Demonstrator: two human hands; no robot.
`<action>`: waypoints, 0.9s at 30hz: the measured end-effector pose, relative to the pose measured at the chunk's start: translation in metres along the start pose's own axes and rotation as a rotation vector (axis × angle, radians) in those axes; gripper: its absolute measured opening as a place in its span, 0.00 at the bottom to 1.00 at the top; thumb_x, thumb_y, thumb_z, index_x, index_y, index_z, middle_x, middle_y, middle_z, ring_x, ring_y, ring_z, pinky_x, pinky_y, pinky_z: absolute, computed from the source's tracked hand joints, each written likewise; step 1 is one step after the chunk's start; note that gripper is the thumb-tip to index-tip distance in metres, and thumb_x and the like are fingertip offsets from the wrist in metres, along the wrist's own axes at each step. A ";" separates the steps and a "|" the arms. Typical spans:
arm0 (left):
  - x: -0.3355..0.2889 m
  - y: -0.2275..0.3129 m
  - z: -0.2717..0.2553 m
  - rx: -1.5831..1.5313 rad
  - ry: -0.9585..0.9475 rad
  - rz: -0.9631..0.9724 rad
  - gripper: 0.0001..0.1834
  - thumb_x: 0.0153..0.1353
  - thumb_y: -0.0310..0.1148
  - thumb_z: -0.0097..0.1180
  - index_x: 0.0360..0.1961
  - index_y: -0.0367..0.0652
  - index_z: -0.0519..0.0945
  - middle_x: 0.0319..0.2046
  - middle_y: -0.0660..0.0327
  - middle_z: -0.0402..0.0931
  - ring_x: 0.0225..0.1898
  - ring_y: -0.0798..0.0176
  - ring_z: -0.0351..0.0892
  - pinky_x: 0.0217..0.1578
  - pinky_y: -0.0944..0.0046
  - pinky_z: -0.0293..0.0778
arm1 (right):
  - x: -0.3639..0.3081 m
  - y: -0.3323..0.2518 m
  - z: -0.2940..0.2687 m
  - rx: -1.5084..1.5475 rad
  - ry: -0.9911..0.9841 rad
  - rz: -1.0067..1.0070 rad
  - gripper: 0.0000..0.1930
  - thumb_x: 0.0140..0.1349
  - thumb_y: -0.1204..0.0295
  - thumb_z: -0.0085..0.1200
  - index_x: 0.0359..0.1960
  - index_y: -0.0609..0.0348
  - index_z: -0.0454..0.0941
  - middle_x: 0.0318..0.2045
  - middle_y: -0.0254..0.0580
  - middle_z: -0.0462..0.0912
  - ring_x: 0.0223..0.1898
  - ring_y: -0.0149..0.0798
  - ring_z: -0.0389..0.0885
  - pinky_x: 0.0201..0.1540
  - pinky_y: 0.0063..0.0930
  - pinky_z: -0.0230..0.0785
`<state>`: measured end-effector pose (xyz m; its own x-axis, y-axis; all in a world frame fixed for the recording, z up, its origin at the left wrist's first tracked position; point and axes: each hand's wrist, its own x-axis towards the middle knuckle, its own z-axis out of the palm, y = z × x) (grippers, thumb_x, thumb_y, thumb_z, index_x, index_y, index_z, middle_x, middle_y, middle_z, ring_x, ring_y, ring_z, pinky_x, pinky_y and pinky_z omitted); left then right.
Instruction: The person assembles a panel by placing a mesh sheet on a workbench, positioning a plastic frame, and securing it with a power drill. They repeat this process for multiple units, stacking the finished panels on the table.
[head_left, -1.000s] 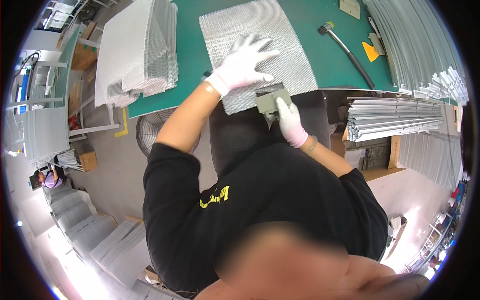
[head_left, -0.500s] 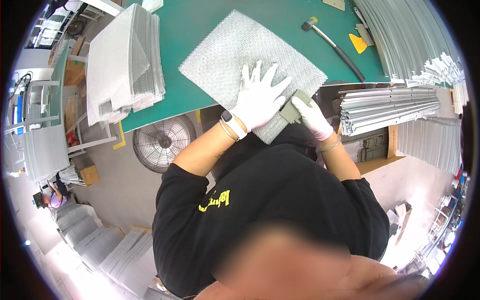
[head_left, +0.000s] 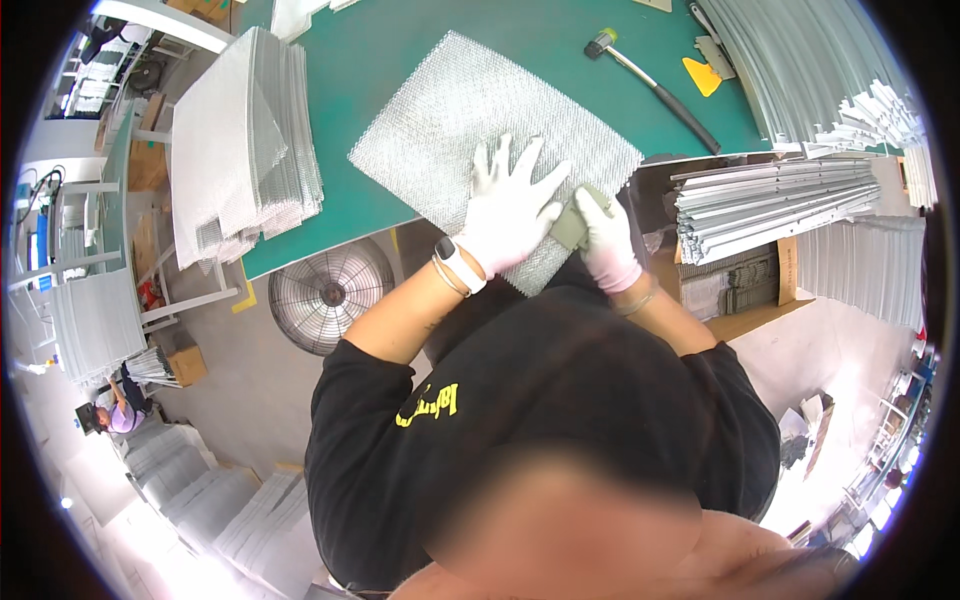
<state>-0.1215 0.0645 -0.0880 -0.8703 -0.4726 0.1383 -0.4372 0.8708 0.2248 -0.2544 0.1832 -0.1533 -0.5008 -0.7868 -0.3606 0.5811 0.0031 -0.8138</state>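
Note:
A silvery metal mesh sheet (head_left: 430,120) lies at an angle on the green table, its near corner jutting past the front edge toward my body. My left hand (head_left: 508,215), in a white glove, rests flat on the mesh with its fingers spread. Just to its right, my gloved right hand (head_left: 608,240) grips a flat grey-green plate (head_left: 571,222) against the sheet's right near edge. The thumb lies on top of the plate; the fingers underneath are hidden.
On the green table (head_left: 360,50) lie a mallet (head_left: 655,90) and a yellow scraper (head_left: 702,77). A mesh stack (head_left: 225,140) stands at the left. Metal strips (head_left: 775,205) lie at the right beside long pale profiles (head_left: 810,70). A floor fan (head_left: 332,292) stands below the table edge.
My right hand and the plate have shifted slightly left along the mesh edge, and the plate is turned a little. My left hand stays spread on the mesh. The whole view has shifted slightly.

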 end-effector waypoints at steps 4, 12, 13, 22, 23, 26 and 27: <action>0.000 0.002 0.001 -0.001 0.012 0.015 0.30 0.64 0.46 0.53 0.68 0.60 0.72 0.70 0.47 0.61 0.72 0.32 0.53 0.70 0.28 0.43 | 0.011 0.020 0.004 0.098 0.069 -0.013 0.14 0.70 0.67 0.57 0.52 0.62 0.79 0.44 0.34 0.83 0.41 0.27 0.80 0.46 0.25 0.74; 0.040 -0.087 -0.035 0.079 -0.045 0.258 0.31 0.60 0.41 0.57 0.67 0.58 0.72 0.69 0.52 0.63 0.71 0.36 0.56 0.70 0.31 0.46 | 0.047 -0.064 -0.027 -1.311 -0.766 0.031 0.29 0.58 0.54 0.59 0.55 0.64 0.80 0.52 0.58 0.83 0.54 0.51 0.83 0.60 0.36 0.73; 0.042 -0.084 -0.047 0.169 0.031 0.201 0.31 0.59 0.39 0.57 0.67 0.57 0.72 0.69 0.52 0.64 0.71 0.37 0.57 0.70 0.32 0.46 | 0.061 -0.060 -0.063 -1.685 -0.534 -0.227 0.24 0.57 0.62 0.57 0.54 0.62 0.81 0.49 0.54 0.85 0.51 0.51 0.84 0.56 0.39 0.75; -0.044 -0.004 0.010 -0.697 0.002 0.390 0.21 0.60 0.31 0.58 0.56 0.40 0.77 0.53 0.51 0.78 0.56 0.45 0.76 0.60 0.48 0.70 | 0.058 -0.103 -0.184 -1.978 -0.240 -0.939 0.08 0.54 0.75 0.56 0.36 0.55 0.83 0.36 0.43 0.84 0.44 0.48 0.82 0.46 0.43 0.75; -0.055 0.000 0.033 -0.802 -0.117 0.355 0.23 0.63 0.30 0.57 0.59 0.39 0.76 0.54 0.49 0.79 0.56 0.47 0.78 0.61 0.50 0.70 | 0.050 -0.106 -0.171 -1.940 -0.294 -0.889 0.09 0.54 0.74 0.56 0.36 0.55 0.82 0.35 0.43 0.83 0.43 0.47 0.82 0.46 0.42 0.75; -0.064 0.010 0.097 -1.049 -0.377 -0.140 0.23 0.68 0.34 0.53 0.61 0.34 0.73 0.59 0.49 0.76 0.65 0.51 0.72 0.67 0.55 0.65 | 0.015 -0.114 -0.080 -1.785 -0.458 -0.866 0.09 0.53 0.72 0.56 0.37 0.53 0.82 0.31 0.42 0.82 0.40 0.47 0.82 0.45 0.41 0.74; -0.055 0.016 0.095 -1.033 -0.321 -0.090 0.22 0.69 0.35 0.52 0.60 0.34 0.75 0.56 0.50 0.78 0.61 0.53 0.74 0.65 0.56 0.66 | -0.002 -0.112 -0.045 -1.712 -0.507 -0.922 0.10 0.52 0.72 0.56 0.37 0.53 0.83 0.30 0.42 0.81 0.39 0.46 0.81 0.44 0.40 0.74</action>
<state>-0.1023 0.1176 -0.1832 -0.9290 -0.3407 -0.1442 -0.2309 0.2294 0.9455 -0.3474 0.2118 -0.0822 0.1352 -0.9644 0.2273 -0.9444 -0.1948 -0.2649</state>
